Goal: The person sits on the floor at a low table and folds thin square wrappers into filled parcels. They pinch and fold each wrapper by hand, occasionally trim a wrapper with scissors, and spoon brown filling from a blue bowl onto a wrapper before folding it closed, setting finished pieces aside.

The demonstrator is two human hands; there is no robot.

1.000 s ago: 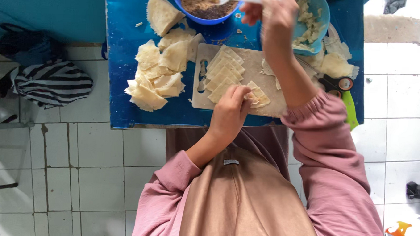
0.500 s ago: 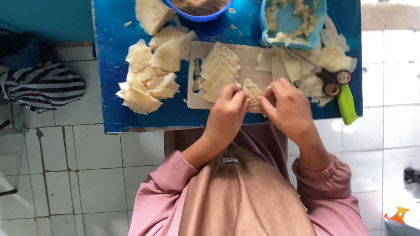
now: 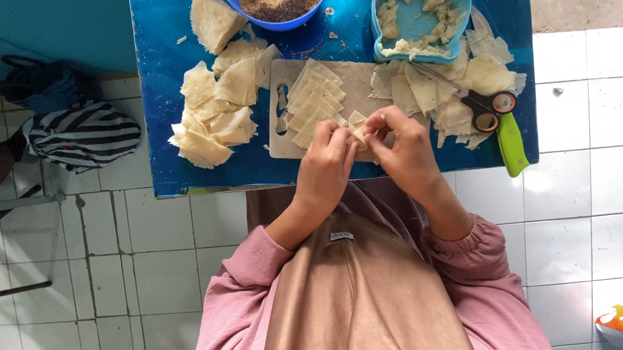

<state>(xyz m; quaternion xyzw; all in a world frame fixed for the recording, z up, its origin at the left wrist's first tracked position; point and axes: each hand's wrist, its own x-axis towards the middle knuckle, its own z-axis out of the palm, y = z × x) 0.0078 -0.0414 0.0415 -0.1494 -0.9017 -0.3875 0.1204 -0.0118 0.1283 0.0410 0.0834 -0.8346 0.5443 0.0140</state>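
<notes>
Both hands meet over the near end of a pale cutting board (image 3: 357, 93) on a blue bench (image 3: 155, 70). The left hand (image 3: 326, 165) and the right hand (image 3: 405, 147) are closed in a pinch on one small folded wrapper (image 3: 358, 123), fingertips touching it from either side, close to the bench's near edge.

A fanned row of cut wrappers (image 3: 315, 102) lies on the board just left of the hands. A loose heap of wrappers (image 3: 216, 104) fills the left part of the bench, reaching almost to its near edge. Right of the hands are more wrapper pieces (image 3: 462, 83), with scissors (image 3: 493, 106) lying on them, their green handle (image 3: 512, 145) running to the bench's right edge. Little bare blue shows between these piles.

At the far edge a blue bowl (image 3: 277, 9) of brown filling and a light blue tub (image 3: 419, 26) of pale scraps are both cut off by the frame. The floor (image 3: 154, 259) is white tile; a striped cloth (image 3: 82, 133) lies left of the bench. What the fold holds is hidden by the fingers.
</notes>
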